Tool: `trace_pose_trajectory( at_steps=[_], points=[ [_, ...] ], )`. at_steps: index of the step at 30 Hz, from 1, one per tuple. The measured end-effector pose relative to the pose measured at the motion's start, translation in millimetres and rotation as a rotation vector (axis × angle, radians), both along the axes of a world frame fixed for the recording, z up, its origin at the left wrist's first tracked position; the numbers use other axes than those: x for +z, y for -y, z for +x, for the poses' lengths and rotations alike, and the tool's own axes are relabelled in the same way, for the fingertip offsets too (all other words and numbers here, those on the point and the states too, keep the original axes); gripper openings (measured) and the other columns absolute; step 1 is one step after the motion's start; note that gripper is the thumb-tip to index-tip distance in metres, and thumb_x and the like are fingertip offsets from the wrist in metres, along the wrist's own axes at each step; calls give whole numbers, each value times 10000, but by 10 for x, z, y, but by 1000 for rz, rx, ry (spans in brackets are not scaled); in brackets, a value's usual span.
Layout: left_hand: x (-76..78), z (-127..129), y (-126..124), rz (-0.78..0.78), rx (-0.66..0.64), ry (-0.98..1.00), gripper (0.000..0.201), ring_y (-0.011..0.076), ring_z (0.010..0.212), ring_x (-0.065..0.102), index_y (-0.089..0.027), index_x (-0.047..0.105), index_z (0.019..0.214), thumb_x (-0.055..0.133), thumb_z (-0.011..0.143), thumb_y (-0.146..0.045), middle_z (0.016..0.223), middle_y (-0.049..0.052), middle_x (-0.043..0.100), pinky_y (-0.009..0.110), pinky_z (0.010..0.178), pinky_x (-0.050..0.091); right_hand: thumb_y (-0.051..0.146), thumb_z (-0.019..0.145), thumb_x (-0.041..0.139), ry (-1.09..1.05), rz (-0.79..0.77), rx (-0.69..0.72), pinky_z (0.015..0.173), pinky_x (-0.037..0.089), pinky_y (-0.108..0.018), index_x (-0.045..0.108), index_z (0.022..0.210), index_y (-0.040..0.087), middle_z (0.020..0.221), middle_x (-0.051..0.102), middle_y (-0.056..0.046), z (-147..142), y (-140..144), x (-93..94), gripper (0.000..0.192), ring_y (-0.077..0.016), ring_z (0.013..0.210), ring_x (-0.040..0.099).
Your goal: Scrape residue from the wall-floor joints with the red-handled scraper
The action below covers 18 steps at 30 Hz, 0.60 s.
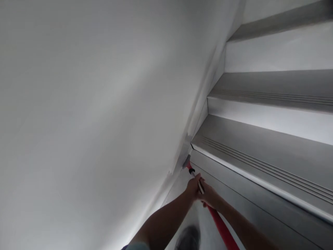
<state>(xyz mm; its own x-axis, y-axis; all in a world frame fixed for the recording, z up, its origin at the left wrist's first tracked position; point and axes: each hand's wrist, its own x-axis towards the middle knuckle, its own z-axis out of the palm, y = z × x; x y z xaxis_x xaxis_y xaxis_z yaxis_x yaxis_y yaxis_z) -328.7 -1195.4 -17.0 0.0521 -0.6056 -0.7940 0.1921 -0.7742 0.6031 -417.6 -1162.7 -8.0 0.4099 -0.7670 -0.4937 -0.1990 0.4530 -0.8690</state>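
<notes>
A long-handled scraper (222,227) with a red shaft, a pale upper section, a black collar and a wide, flat grey head slants up from the bottom of the view. Its head meets the corner where the floor, the wall's skirting (179,163) and the lowest stair come together. My left hand (193,187) is closed round the pale section below the collar. Pressed against it, my right hand (209,196) is wrapped round the same handle, slightly lower. Some fingers of both hands are hidden behind the handle and each other.
A plain white wall (99,114) fills the left side. Grey stairs (260,152) with grooved nosings rise to the upper right. A dark, blurred shoe (188,238) shows on the grey floor (241,205) at the bottom.
</notes>
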Motion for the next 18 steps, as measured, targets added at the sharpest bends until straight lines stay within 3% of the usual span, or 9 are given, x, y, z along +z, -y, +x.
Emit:
trace_pose_trajectory(
  at_steps=[3, 8, 11, 18],
  points=[
    [-150, -53, 65, 0, 118, -64, 397, 82, 433, 398, -191, 391, 540, 587, 646, -520, 457, -50, 407, 227, 474, 332, 124, 587, 482, 57, 184, -52, 410, 404, -207, 132, 1361, 255, 815, 594, -1, -165, -326, 31, 860, -113, 497, 554],
    [-103, -121, -11, -39, 188, -145, 362, 73, 434, 394, -198, 378, 568, 598, 655, -472, 454, -61, 417, 217, 482, 329, 127, 579, 469, -256, 64, -4, 591, 440, -256, 368, 1314, 259, 711, 644, 2, -550, -854, 28, 754, -156, 617, 595],
    [28, -167, 68, -34, 202, -180, 312, 74, 464, 419, -191, 415, 595, 623, 660, -414, 480, -55, 449, 215, 510, 353, 175, 593, 481, -399, 26, -9, 583, 432, -262, 448, 1271, 286, 664, 650, 12, -644, -837, 137, 688, -168, 583, 594],
    [156, -212, 266, 46, 266, -161, 312, 65, 444, 410, -196, 400, 609, 642, 655, -386, 502, -65, 423, 212, 476, 350, 232, 614, 467, -383, 100, -20, 498, 405, -245, 448, 1283, 227, 567, 622, -5, -646, -516, 494, 669, -158, 501, 569]
  ],
)
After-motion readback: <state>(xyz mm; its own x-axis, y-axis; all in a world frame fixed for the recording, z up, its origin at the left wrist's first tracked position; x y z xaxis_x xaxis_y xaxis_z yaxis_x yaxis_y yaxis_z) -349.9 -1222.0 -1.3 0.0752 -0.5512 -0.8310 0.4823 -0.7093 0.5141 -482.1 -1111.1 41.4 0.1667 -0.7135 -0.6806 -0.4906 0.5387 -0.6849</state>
